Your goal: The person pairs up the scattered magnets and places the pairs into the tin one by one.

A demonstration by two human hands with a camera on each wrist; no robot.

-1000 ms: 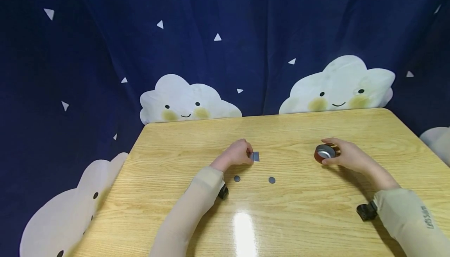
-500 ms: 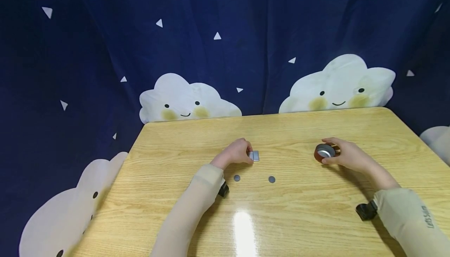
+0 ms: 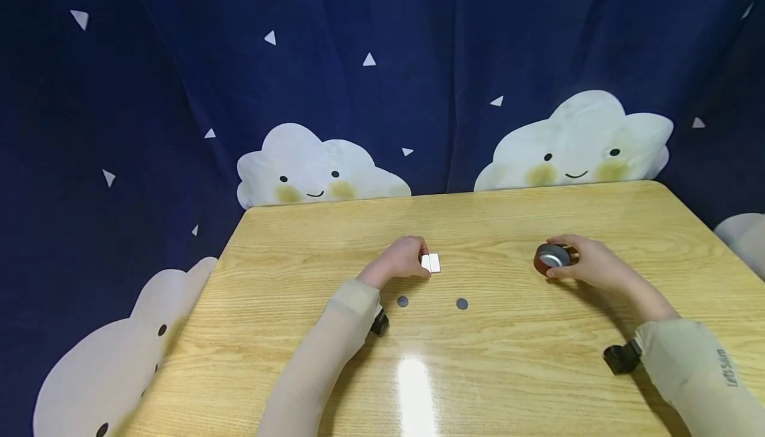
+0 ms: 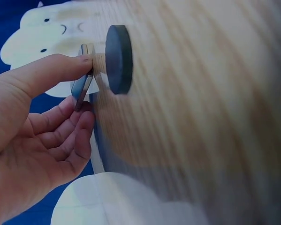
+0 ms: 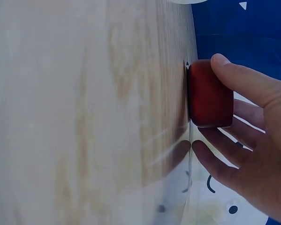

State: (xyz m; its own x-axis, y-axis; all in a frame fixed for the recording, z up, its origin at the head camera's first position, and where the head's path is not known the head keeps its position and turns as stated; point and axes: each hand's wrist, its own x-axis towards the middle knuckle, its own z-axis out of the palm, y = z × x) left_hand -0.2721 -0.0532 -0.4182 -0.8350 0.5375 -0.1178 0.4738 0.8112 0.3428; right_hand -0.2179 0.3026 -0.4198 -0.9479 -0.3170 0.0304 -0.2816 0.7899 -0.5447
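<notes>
A bare right hand (image 5: 269, 150) holds a dark-red, round-cornered block (image 5: 210, 96) between thumb and fingers, its base seemingly against the pale, wood-grained tabletop (image 5: 98, 122); white-clouded blue cloth (image 5: 246, 40) hangs beyond the grip.

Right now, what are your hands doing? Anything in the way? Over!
Left hand pinching shiny flat piece. Right hand gripping red tin. Two dark discs on table, touching neither hand.

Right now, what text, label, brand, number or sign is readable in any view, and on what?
"Lets S…", sideways on the right sleeve; the last letters are blurred, perhaps "Slim".
Red tin: none on the sides in view.
Metal piece: none readable.
Discs: none readable.
Curtain: no words or numbers, just printed triangles and smiling clouds.
</notes>
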